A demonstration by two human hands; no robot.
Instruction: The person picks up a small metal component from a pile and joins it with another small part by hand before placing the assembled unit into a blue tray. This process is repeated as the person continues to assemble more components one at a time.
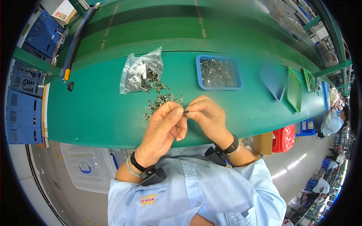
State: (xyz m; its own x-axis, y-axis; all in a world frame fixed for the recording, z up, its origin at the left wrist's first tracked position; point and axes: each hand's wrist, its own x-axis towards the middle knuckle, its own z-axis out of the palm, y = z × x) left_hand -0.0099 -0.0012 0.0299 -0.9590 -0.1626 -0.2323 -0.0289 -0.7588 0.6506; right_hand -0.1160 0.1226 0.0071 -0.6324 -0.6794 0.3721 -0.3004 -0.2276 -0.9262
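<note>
My left hand (164, 122) and my right hand (208, 114) meet fingertip to fingertip above the near part of the green table. Between the pinched thumbs and forefingers sits a small dark metal part (185, 112), mostly covered by the fingers. Just beyond my left hand lies a loose pile of small shiny metal parts (162, 100). It trails up to the mouth of a clear plastic bag (130, 77) that holds more of them. Further right, a blue tray (198, 75) is filled with many small metal parts.
A blue tray (272, 84) and green trays (294, 90) stand toward the table's right end. Behind the green table (86, 109) runs a green conveyor belt (158, 22). Blue crates (24, 116) are stacked at left. Below the edge are a clear lidded box (81, 180) and a red bag (283, 138).
</note>
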